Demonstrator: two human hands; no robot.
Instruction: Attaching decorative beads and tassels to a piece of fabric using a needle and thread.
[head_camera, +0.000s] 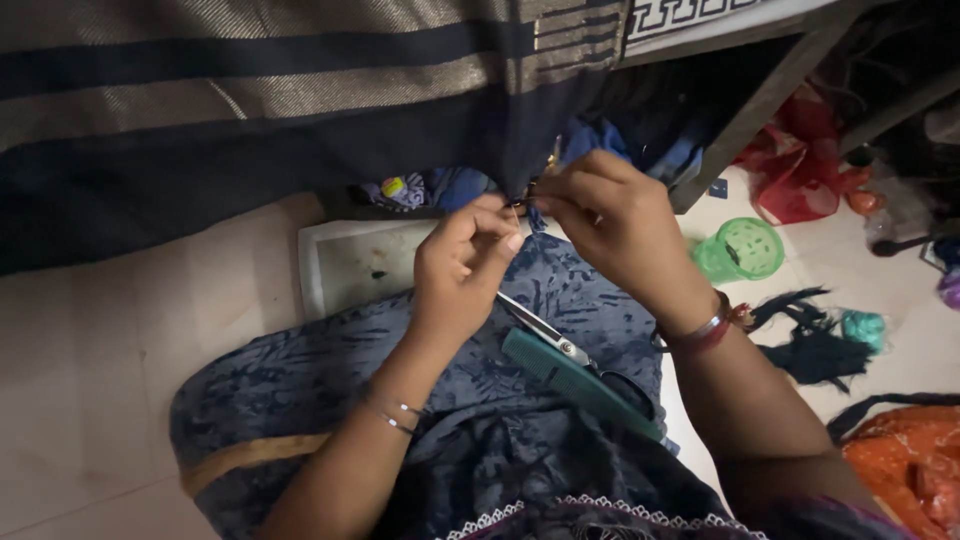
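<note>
Both hands meet at the lower edge of a dark navy cloth with dull gold bands (250, 100) that hangs down from above, close to where its corner ends over the lap. The left hand (462, 265) is pinched narrow, thumb and forefinger pressed together on what looks like a thin thread or strand at the hem; the strand itself is too fine to make out clearly. The right hand (608, 222) is likewise closed in a pinch on the fabric edge just beside the left, the fingertips of the two hands nearly touching. Judging from this, the step in hand is fine work on the fringe or hem threads, twisting, knotting or separating them. A pair of scissors (560, 345) and a teal comb (575, 382) lie side by side on the lap, on a blue patterned garment (480, 440), free of either hand and just below the wrists. The next move calls for keeping tension on the pinched strand with one hand while the other works it. On the floor nearby are a white tray (345, 265), a green cup-like container (742, 250), a loose tuft of dark threads (815, 345) and red plastic bags (800, 170).
</note>
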